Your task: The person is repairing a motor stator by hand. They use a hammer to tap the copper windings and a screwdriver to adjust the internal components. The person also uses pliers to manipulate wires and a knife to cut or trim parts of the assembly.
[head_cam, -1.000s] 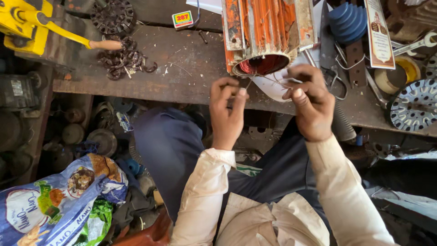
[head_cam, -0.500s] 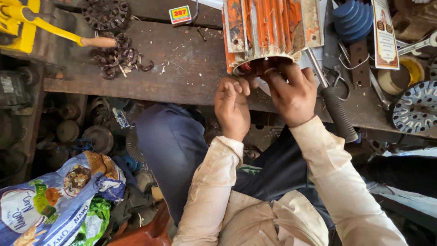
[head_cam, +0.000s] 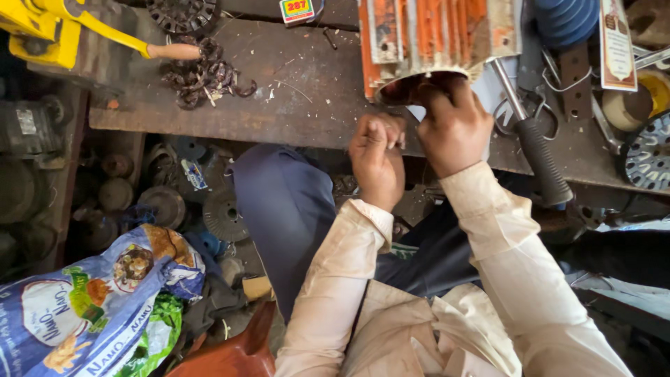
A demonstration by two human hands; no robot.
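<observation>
An orange finned motor housing (head_cam: 433, 38) lies on the dark wooden workbench (head_cam: 300, 84), its open end facing me. My right hand (head_cam: 453, 126) is pressed against that open end, with fingertips reaching into the bore. My left hand (head_cam: 378, 157) is curled into a fist just below the bench edge, left of the right hand; what it pinches is hidden. White paper (head_cam: 492, 87) lies under the housing.
A black-handled tool (head_cam: 537, 153) lies right of the housing, with pliers (head_cam: 520, 115) and a perforated metal fan cover (head_cam: 649, 157). A yellow tool (head_cam: 49, 28) and dark metal scraps (head_cam: 206, 73) sit at left. A printed plastic bag (head_cam: 91, 307) and round motor parts (head_cam: 223, 213) lie below.
Both hands moved up toward the housing's open end. The right hand went from beside the opening to pressing against it, and the left hand closed into a fist.
</observation>
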